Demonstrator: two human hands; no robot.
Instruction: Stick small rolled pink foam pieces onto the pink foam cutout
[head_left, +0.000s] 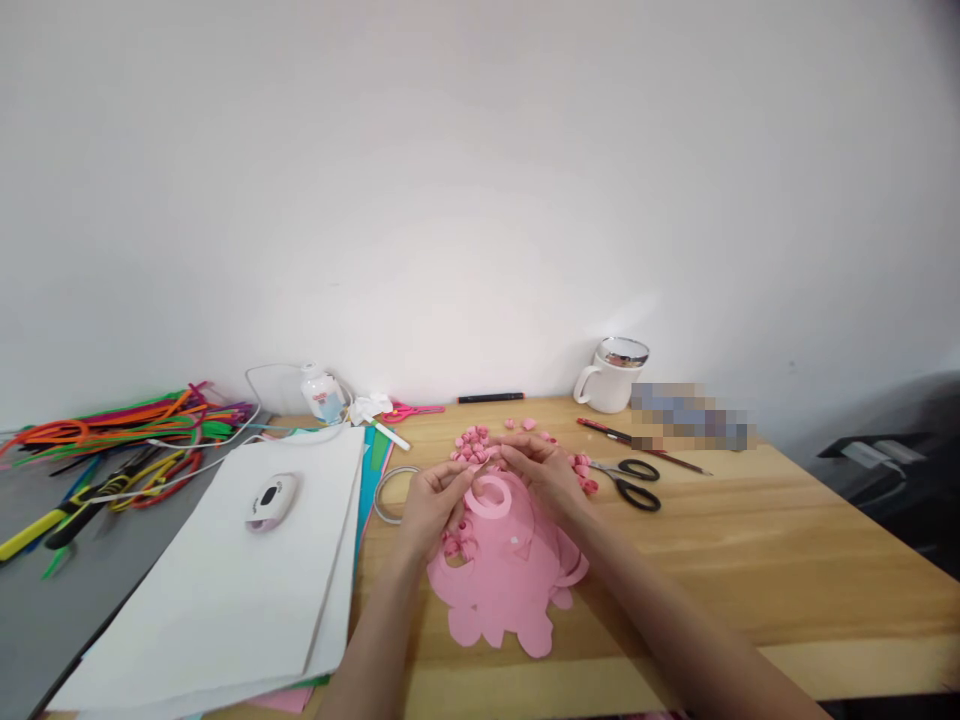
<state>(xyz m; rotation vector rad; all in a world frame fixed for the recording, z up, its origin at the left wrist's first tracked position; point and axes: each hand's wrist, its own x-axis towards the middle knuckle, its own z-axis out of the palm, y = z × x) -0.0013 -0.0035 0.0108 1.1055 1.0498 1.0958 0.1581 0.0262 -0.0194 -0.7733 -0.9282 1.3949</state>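
Strip (pixel 491 512), pink: looping at lower centre of the frame, its held end running crosswise between fingertips. Left hand (pixel 437 497) and right hand (pixel 547 472): both pinching it. Cutouts (pixel 496 590), pink: lying beneath, on the tabletop (pixel 720 590).

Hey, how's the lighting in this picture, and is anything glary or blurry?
In the head view, light is soft, brightest mid-wall and darker toward the right edge; a pale streak marks the wall above the white mug; a pixelated patch hides what lies beside it; fine detail between left hand and right hand looks soft.
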